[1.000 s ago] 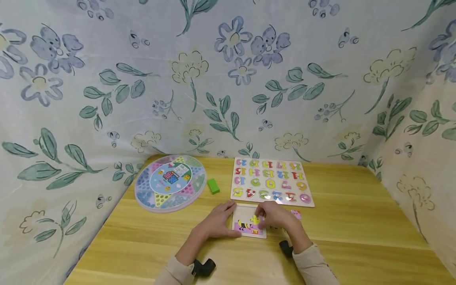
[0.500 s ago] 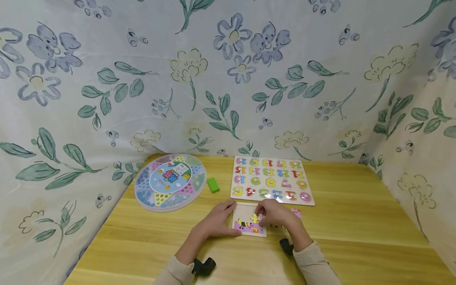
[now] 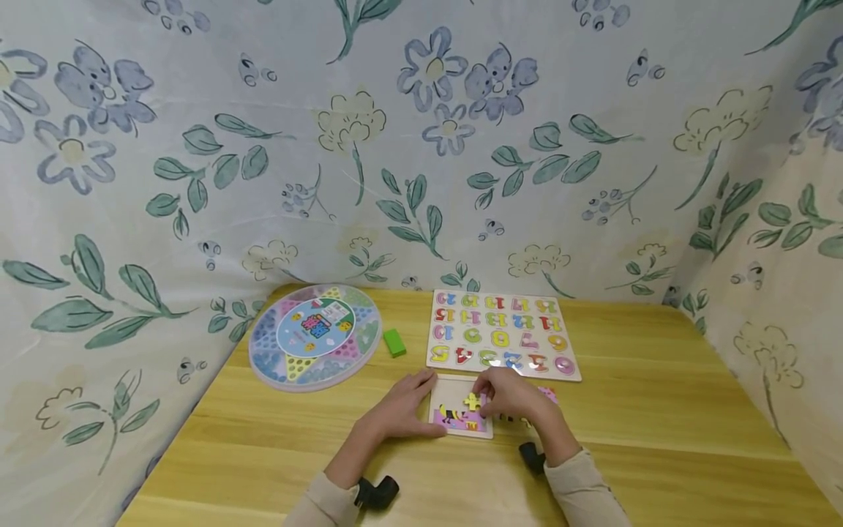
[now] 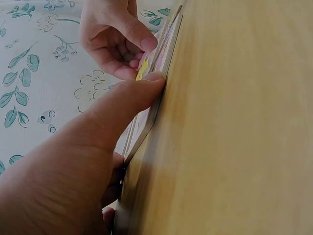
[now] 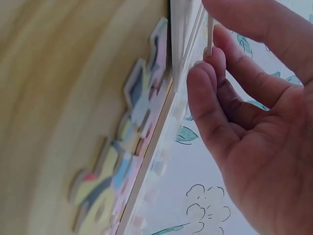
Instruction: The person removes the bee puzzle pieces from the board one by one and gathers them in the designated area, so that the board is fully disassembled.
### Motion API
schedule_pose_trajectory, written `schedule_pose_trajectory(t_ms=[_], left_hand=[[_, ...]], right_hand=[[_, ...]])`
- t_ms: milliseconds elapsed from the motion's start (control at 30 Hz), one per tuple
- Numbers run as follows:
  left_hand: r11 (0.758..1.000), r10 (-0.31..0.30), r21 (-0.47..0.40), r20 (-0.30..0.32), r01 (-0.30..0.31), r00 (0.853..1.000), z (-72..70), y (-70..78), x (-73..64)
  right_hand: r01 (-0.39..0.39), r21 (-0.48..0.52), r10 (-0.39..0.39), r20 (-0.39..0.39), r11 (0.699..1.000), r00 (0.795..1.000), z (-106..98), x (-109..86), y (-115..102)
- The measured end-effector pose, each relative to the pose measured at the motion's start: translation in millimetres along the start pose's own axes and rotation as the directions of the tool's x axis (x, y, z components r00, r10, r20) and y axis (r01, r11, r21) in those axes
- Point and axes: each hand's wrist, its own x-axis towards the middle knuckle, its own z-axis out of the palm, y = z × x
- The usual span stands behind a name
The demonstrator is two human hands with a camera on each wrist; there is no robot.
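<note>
A small square jigsaw tray (image 3: 451, 386) lies on the table, with a bee picture partly filled along its near side. My left hand (image 3: 400, 411) holds it at the left, thumb on the near edge and fingers by the far left corner. In the left wrist view the thumb (image 4: 142, 93) presses on the tray's rim. My right hand (image 3: 510, 395) pinches a yellow jigsaw piece (image 3: 472, 402) over the tray's right part. The right wrist view shows that piece edge-on between thumb and fingertips. Loose jigsaw pieces (image 5: 139, 105) lie right of the tray, partly hidden by the right hand.
A number puzzle board (image 3: 487, 339) lies just behind the tray. Left of it are a green block (image 3: 394, 342) and a round board with a star pattern (image 3: 316, 329). Floral cloth (image 3: 421, 183) hangs behind the wooden table (image 3: 658, 410).
The yellow piece has turned and shifted slightly in the right fingers, so more of its shape shows. The left hand and the tray have stayed in place.
</note>
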Motion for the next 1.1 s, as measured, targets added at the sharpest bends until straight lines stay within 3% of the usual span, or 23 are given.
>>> schedule_pose_trajectory(t_ms=[333,667,1100], left_hand=[[1.000,-0.002,0.006,-0.008,0.002,1.000,-0.3,-3.1,0.0],[1.000,0.016,0.010,-0.015,-0.015,1.000,-1.0,-5.5,-2.2],[1.000,0.026,-0.001,-0.011,-0.026,1.000,3.5,-2.6,1.5]], right_hand=[[-0.023,-0.012,0.023,-0.021,1.000,1.000,-9,-12.4,4],[0.057,-0.019,-0.058,-0.037,0.998,0.998,-19,-26.4,22],[0.084,-0.034,-0.086,-0.065,0.996,0.994,-26,-50.6,50]])
